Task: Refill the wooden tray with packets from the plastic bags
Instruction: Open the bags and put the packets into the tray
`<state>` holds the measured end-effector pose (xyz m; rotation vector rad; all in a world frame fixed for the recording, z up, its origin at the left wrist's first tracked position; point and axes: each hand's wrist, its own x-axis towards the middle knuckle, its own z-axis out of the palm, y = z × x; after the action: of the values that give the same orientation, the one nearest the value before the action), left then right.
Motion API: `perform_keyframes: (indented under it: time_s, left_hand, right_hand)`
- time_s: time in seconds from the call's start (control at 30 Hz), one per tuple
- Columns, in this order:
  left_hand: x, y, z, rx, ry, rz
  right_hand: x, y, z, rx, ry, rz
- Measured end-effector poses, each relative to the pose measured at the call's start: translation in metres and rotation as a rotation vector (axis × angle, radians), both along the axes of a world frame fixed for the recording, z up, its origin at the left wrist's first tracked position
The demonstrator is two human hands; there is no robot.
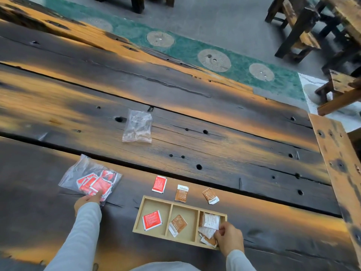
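Note:
A wooden tray (172,204) with three compartments lies near me on the table. Its left compartment holds one red packet (152,220), the middle one a brown packet (177,225), the right one several brown and white packets (209,223). My right hand (228,239) pinches packets in that right compartment. My left hand (88,201) grips the near edge of a clear plastic bag (89,179) filled with red packets, lying left of the tray.
Beyond the tray lie a loose red packet (159,184) and two brown packets (181,193) (210,195). An empty-looking clear bag (137,126) lies further out mid-table. The table's right edge (332,153) is close; wooden benches (293,26) stand beyond.

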<state>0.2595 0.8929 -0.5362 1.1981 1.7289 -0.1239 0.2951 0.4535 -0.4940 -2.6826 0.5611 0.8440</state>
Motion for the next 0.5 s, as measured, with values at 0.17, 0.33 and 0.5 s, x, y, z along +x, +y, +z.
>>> perform_keyframes:
  time_s: [0.17, 0.33, 0.5]
  left_hand:
    - [-0.002, -0.012, -0.001, 0.032, -0.199, 0.132]
    - [0.001, -0.023, 0.015, 0.052, -0.308, 0.141]
    - [0.01, -0.055, 0.067, 0.039, -0.528, 0.049]
  right_hand:
    - [0.009, -0.003, -0.001, -0.04, 0.052, 0.121]
    - [0.02, -0.003, 0.019, -0.03, 0.095, 0.172]
    - [0.035, -0.003, 0.043, 0.079, -0.021, 0.105]
